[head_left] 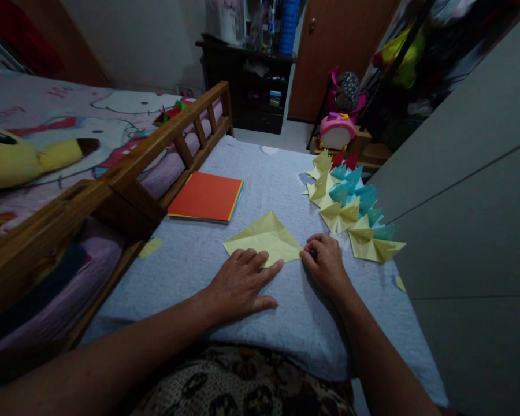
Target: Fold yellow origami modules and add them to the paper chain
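A folded yellow sheet of paper [266,236] lies on the light blue quilted mattress [199,260] in front of me. My left hand [240,283] lies flat with fingers stretched out, pressing down the sheet's near edge. My right hand [325,263] is closed in a pinch at the sheet's right corner, fingertips pressed on the paper.
A stack of coloured square paper [207,196] with an orange top lies at the far left. A row of folded yellow and teal paper pieces [351,208] runs along the right by a grey cupboard [472,202]. A wooden bed rail [156,150] borders the left; a pink toy [338,130] stands beyond.
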`<move>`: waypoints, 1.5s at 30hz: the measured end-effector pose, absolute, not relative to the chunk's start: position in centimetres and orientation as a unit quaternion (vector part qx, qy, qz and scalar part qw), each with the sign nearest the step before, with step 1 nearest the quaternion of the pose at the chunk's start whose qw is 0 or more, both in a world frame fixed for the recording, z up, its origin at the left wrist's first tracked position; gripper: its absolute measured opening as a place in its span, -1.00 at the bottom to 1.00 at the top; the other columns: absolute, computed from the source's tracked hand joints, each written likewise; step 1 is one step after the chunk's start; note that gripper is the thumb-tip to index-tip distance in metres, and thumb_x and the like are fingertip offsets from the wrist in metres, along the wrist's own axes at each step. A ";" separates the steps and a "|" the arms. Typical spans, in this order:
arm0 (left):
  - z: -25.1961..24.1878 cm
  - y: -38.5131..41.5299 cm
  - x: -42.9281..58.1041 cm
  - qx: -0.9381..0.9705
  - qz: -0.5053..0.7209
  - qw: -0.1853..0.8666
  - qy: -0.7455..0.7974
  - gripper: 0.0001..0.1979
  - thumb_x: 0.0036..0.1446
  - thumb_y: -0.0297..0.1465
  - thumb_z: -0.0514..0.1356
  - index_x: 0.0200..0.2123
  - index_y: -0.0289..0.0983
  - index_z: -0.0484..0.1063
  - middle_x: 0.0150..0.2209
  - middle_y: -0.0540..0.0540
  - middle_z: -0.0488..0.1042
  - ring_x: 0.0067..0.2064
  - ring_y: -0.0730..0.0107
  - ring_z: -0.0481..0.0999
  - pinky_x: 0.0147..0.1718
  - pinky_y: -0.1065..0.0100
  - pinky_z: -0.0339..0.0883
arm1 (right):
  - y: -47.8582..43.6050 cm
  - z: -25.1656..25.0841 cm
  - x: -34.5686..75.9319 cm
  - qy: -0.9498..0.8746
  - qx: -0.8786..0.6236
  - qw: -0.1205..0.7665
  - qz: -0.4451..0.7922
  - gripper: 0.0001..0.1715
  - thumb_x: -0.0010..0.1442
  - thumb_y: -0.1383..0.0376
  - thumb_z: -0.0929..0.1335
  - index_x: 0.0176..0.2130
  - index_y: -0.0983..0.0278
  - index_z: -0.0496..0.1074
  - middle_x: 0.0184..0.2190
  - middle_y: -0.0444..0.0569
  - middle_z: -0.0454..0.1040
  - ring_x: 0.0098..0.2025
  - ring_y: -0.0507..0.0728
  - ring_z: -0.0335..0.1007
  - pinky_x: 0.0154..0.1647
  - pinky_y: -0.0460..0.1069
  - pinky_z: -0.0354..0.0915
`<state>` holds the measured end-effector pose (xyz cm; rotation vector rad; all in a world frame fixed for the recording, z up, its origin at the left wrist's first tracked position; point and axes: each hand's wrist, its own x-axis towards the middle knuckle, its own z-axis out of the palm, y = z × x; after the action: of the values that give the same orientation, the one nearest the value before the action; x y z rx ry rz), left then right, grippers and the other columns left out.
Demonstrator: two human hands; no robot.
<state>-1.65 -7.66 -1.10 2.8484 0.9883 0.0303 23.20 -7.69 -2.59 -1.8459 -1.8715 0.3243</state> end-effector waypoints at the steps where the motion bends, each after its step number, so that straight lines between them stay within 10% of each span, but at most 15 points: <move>1: -1.2 -7.7 -1.7 0.943 0.010 0.063 0.327 -0.21 0.23 0.22 -0.03 0.37 -0.07 0.10 0.18 -0.19 0.30 0.05 0.02 0.25 0.05 0.06 0.16 | -7.7 -2.6 23.3 -0.685 -0.674 0.248 0.121 -0.90 0.17 0.32 0.37 -0.41 0.22 0.42 -0.13 0.07 0.46 0.00 0.28 0.30 0.08 0.20 0.18; 45: -2.1 -8.0 -2.3 0.946 0.078 0.046 0.310 -0.35 0.32 0.11 -0.02 0.35 -0.06 0.12 0.25 -0.16 0.27 0.15 0.00 0.21 0.17 0.05 0.08 | -7.5 -1.7 21.7 -0.725 -0.641 0.205 0.146 -0.90 0.20 0.29 0.35 -0.37 0.21 0.45 0.04 0.07 0.44 0.15 0.33 0.20 0.17 0.29 0.05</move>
<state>-2.25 -7.95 -2.13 2.8895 0.9470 0.2366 21.74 -7.54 -1.69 -1.7876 -2.0220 0.4082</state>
